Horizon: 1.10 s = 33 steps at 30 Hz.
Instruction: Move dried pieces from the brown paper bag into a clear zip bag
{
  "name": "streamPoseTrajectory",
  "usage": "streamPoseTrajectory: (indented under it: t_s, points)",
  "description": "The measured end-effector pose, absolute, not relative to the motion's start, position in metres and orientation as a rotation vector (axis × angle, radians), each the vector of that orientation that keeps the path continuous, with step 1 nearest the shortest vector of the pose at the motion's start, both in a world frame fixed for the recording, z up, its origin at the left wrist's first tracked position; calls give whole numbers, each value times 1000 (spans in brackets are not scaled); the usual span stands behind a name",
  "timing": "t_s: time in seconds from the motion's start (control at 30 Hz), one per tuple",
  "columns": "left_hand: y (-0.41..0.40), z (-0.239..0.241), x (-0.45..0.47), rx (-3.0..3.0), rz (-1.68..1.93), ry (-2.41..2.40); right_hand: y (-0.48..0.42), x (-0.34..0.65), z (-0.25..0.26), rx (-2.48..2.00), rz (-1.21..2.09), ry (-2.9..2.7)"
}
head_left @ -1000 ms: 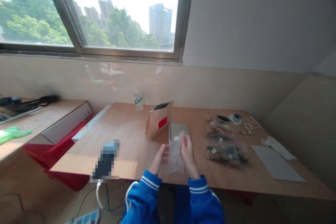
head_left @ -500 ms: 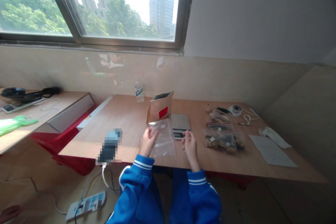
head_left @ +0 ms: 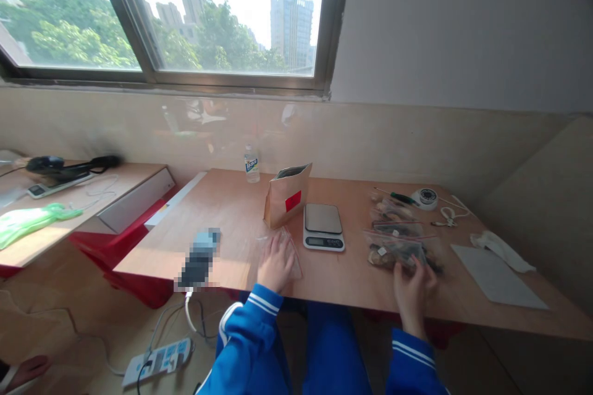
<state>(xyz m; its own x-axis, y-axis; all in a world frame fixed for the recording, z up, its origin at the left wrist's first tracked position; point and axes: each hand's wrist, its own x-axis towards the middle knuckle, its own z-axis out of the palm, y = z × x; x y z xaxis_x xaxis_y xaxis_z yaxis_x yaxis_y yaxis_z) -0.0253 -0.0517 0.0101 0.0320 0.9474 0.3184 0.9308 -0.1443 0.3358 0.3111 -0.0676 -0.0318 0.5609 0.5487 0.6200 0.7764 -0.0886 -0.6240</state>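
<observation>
My left hand (head_left: pixel 275 262) lies flat on an empty clear zip bag (head_left: pixel 288 245) on the wooden table (head_left: pixel 241 216), fingers spread. My right hand (head_left: pixel 414 287) has reached to the right and touches the nearest of several clear zip bags filled with brown pieces (head_left: pixel 397 253); its fingers curl at that bag's front edge. A small digital scale (head_left: pixel 323 226) stands between my two hands, with an open brown paper bag with a red label (head_left: pixel 286 195) just behind it.
A water bottle (head_left: pixel 251 164) stands at the back. A screwdriver (head_left: pixel 399 197), a white round device (head_left: pixel 427 197), a grey sheet (head_left: pixel 496 268) and white cloth (head_left: pixel 499 245) lie right. A blurred dark item (head_left: pixel 199 259) lies left. A power strip (head_left: pixel 157 361) is on the floor.
My left hand laid the empty clear bag down flat on the table. My right hand let go and moved right to the filled bags. The view shifted slightly.
</observation>
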Motion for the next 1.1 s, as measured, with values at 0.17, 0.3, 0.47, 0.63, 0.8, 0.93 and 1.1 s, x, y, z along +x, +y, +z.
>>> streamPoseTrajectory:
  t_s: [0.17,0.3,0.47,0.63,0.8,0.93,1.1]
  points:
    - [-42,-32,-38,2486,278,1836,-63,288,-49,-1944,-364,-1356]
    - [-39,-33,-47,2565,241,1777,-65,288,-54,-1980,-387,-1384]
    - [-42,-24,-45,2543,267,1755,-66,288,-48,-2002,-350,-1366]
    - [-42,-19,-43,2459,248,1754,-67,287,-44,-2030,-308,-1383]
    - [-41,-19,-44,2405,310,1720,-69,285,-42,-2035,-292,-1354]
    - [-43,-22,-46,2319,528,1692,-70,284,-39,-2011,-293,-1340]
    - [-47,-18,-46,2239,653,1753,-71,283,-40,-1967,-318,-1325]
